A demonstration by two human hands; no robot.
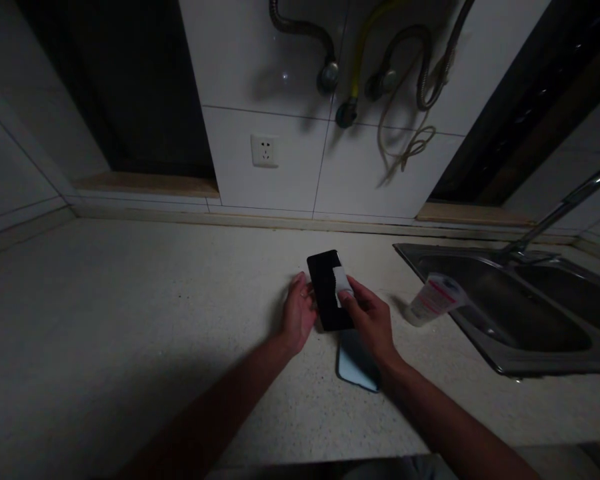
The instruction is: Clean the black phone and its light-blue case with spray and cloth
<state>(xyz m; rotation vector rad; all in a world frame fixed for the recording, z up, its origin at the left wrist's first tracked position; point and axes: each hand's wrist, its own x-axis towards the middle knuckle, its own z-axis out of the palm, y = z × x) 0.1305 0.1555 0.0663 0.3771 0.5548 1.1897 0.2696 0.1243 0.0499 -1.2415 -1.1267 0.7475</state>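
My right hand grips a black smartphone by its right side, thumb pressed on a small white piece of paper or tissue that lies against the phone. At the phone's left edge is my left hand, its thumb raised apart and its fingers loosely bent; their tips are partly hidden at the phone's edge, so contact is hard to make out. Below the phone, a light blue phone case lies on the countertop, partly covered by my right hand and wrist.
A clear plastic cup with pink print leans beside the steel double sink and its faucet on the right. Speckled white countertop extends left. On the tiled wall are a socket, hoses and a looped cord.
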